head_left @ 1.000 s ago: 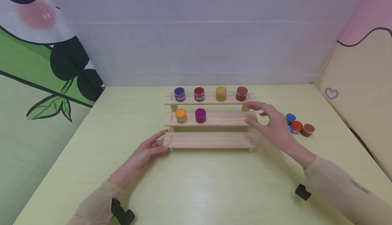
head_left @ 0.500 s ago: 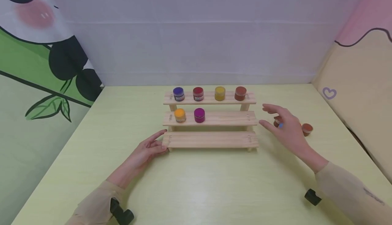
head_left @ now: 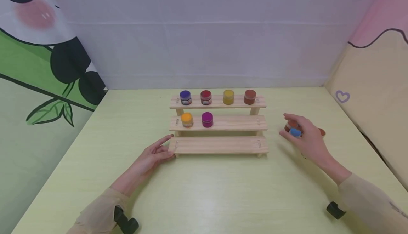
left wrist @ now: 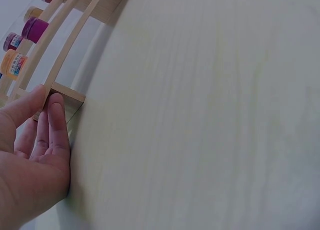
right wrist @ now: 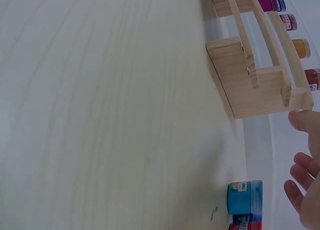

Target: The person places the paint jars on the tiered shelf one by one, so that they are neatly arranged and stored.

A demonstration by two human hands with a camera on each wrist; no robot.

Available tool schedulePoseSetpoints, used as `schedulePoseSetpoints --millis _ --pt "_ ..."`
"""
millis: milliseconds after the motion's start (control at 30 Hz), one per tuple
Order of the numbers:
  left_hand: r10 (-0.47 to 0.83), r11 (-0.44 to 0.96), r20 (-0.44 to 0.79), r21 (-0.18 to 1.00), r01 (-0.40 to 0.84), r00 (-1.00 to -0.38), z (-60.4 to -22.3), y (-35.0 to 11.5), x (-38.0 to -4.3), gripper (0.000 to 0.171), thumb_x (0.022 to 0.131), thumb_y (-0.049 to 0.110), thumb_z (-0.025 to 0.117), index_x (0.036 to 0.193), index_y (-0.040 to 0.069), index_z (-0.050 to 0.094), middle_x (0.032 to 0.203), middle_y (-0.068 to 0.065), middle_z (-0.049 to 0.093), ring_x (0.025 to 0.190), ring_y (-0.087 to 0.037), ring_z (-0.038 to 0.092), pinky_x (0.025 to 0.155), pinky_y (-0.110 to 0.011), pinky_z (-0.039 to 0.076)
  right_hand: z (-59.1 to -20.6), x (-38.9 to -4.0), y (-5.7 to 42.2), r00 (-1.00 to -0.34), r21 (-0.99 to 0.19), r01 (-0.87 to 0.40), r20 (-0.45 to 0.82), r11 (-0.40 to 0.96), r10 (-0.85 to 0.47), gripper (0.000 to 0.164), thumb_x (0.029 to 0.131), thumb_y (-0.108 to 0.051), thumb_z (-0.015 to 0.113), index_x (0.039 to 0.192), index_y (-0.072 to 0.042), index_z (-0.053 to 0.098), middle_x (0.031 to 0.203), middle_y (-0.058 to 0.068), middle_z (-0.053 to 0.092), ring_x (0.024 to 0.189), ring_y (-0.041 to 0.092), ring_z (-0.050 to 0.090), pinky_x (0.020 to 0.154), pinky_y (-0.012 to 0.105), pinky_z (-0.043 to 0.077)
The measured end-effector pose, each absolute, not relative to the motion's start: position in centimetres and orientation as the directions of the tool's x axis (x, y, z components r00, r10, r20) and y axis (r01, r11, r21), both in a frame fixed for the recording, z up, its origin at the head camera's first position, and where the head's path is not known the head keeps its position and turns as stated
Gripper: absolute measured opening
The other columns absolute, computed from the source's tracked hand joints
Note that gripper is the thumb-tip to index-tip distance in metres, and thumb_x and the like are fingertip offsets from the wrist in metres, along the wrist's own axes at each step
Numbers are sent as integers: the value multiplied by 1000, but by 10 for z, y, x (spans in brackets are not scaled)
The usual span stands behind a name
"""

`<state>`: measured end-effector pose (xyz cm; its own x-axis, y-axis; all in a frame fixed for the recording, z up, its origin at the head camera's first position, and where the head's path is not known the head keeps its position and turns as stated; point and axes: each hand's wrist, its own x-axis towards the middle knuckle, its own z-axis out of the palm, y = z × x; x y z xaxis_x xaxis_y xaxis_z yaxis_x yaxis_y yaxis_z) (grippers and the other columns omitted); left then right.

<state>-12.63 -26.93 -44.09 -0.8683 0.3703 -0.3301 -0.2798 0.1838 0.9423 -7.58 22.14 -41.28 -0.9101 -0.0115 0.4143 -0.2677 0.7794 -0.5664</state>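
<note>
A three-step wooden display rack (head_left: pixel 218 145) stands on the table. My left hand (head_left: pixel 155 156) grips the left end of its bottom step; the left wrist view has the thumb and fingers (left wrist: pixel 57 112) on either side of that corner. Over a cluster of paint jars to the right of the rack is my right hand (head_left: pixel 307 138), fingers and thumb spread apart around nothing. A light blue paint jar (head_left: pixel 295 132) shows between thumb and fingers, apart from them in the right wrist view. Beside it is a reddish-brown jar (head_left: pixel 290 125); the hand hides most of the others.
On the rack's top step are blue (head_left: pixel 186 97), red (head_left: pixel 206 97), yellow (head_left: pixel 228 97) and brown (head_left: pixel 250 97) jars. An orange jar (head_left: pixel 187 120) and a purple jar (head_left: pixel 207 120) sit on the middle step's left half. A pale fabric wall (head_left: pixel 216 57) stands behind the table.
My right hand has moved right, away from the rack's right end, and now hovers over the jar cluster. The left hand stays at the rack's left end.
</note>
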Motion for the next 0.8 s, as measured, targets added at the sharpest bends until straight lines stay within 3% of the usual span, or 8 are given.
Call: schedulePoseSetpoints --millis 267,533,667,800 --pt "374 173 -325 945 -279 -868 -439 -269 -126 72 96 16 64 157 20 26 97 11 68 95 -3 65 89 -17 49 -423 -74 237 -934 -591 -230 357 773 -5 53 90 -24 73 137 -5 56 121 17 67 111 28 60 84 -2 38" --pt "364 186 -339 939 -289 -867 -438 -268 -125 72 95 17 65 157 21 28 97 10 67 96 -4 64 90 -17 49 -430 -69 246 -953 -633 -192 304 750 14 46 89 -21 74 132 -10 61 122 10 70 109 6 60 85 -1 42" --pt "355 194 -348 935 -296 -868 -438 -267 -125 72 95 18 65 157 23 28 97 9 66 97 -5 63 91 -17 48 -431 -66 250 -968 -652 -142 249 745 33 51 91 -26 72 138 -13 57 131 12 66 112 14 62 85 -2 40" --pt "354 194 -349 935 -297 -868 -439 -266 -125 72 95 17 65 157 23 28 98 9 66 97 -5 63 91 -17 48 -432 -63 254 -969 -619 -122 243 776 41 57 90 -29 72 140 -7 54 131 20 64 109 31 63 80 -3 37"
